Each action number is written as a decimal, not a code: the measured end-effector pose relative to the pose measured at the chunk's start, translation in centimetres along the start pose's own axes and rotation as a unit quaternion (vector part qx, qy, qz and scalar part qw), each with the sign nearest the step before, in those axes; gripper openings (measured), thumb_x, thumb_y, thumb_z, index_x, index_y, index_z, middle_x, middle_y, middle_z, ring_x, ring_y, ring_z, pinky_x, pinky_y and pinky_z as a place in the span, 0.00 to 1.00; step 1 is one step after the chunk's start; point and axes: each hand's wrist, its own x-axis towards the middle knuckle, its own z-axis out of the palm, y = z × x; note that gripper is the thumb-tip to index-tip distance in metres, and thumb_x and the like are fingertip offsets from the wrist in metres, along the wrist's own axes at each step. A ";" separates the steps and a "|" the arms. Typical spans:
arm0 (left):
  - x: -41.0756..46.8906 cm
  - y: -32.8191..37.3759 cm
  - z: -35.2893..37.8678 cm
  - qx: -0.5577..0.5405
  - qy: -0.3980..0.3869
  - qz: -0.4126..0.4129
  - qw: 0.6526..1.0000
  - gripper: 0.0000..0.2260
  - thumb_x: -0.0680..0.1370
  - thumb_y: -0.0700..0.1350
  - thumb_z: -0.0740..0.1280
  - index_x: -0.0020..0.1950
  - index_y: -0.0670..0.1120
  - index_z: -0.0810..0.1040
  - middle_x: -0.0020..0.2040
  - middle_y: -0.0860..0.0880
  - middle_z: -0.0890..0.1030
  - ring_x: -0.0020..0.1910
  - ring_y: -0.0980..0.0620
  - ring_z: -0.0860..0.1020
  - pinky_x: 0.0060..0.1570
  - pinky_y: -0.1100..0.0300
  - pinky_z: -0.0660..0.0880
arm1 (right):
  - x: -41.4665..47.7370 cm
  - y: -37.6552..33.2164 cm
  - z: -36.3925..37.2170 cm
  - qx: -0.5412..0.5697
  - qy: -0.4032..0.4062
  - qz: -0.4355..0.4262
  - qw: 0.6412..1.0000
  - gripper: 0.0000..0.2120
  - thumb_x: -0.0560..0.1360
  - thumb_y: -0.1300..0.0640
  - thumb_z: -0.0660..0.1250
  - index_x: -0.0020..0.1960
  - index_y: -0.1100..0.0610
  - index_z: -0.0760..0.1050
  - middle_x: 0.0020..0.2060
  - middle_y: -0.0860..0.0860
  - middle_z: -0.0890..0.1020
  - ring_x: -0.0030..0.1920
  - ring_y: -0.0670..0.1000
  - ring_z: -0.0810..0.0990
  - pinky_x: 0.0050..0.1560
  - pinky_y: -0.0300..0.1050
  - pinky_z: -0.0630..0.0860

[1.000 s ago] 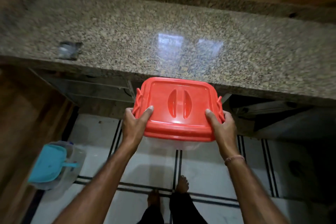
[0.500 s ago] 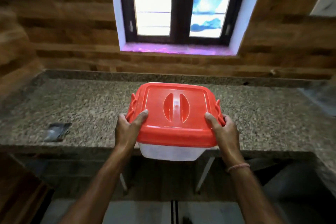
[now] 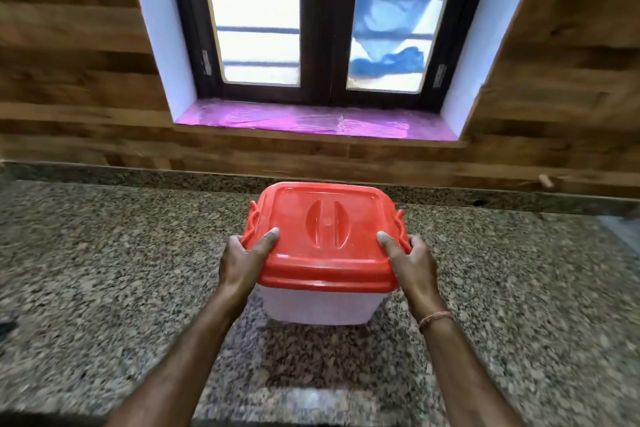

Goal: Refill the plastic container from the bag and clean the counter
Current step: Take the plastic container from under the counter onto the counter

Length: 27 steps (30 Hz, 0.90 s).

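The speckled granite counter (image 3: 104,270) fills the lower half of the frame, and above it, in the upper centre, is a dark-framed window (image 3: 317,21) with a pink sill (image 3: 311,123) in a wood-patterned wall (image 3: 69,62). In the centre, over the counter, is the plastic container (image 3: 320,305), translucent, closed by a red lid (image 3: 323,236) with side clips; I cannot tell if it touches the counter, and no writing can be read anywhere. The left hand (image 3: 242,262) grasps its left side and the right hand (image 3: 410,263) its right side, thumbs on the lid, and the right wrist wears a thin thread band (image 3: 434,318).
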 end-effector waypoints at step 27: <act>9.1 -0.3 -0.1 -0.058 -0.103 -0.004 0.993 0.32 0.79 0.69 0.59 0.77 0.52 0.66 0.59 0.47 0.81 0.50 0.47 0.86 0.43 0.48 0.85 | 6.7 -1.6 3.2 -0.054 0.023 0.061 0.996 0.30 0.76 0.29 0.62 0.54 0.57 0.80 0.37 0.54 0.84 0.40 0.58 0.86 0.44 0.54 0.85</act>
